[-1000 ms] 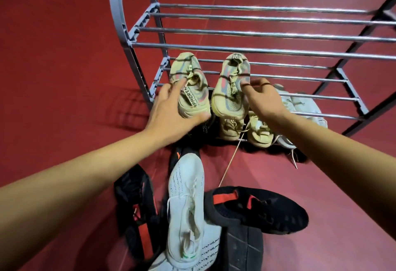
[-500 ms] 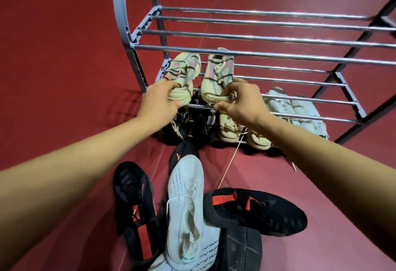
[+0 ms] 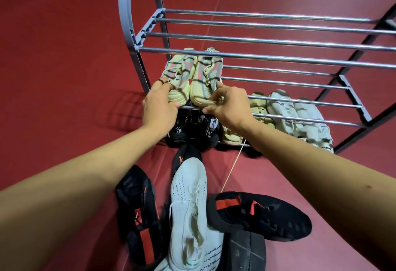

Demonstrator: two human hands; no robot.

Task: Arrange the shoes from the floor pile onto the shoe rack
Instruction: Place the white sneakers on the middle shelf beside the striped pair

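Pretty bright and even in here, light coming from overhead; the chrome rods of the shoe rack (image 3: 267,41) catch streaky highlights in the upper right of the frame; striped bar shadows fall across the yellow sneakers (image 3: 192,75) and the red floor (image 3: 64,67) at middle left; wide-angle lens bends the frame edges; focus is sharp, slightly soft at bottom.

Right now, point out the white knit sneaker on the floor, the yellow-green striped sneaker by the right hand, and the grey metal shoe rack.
white knit sneaker (image 3: 188,202), head view, laced upper.
yellow-green striped sneaker (image 3: 203,79), head view, upper.
grey metal shoe rack (image 3: 278,41), head view, top-shelf bar.
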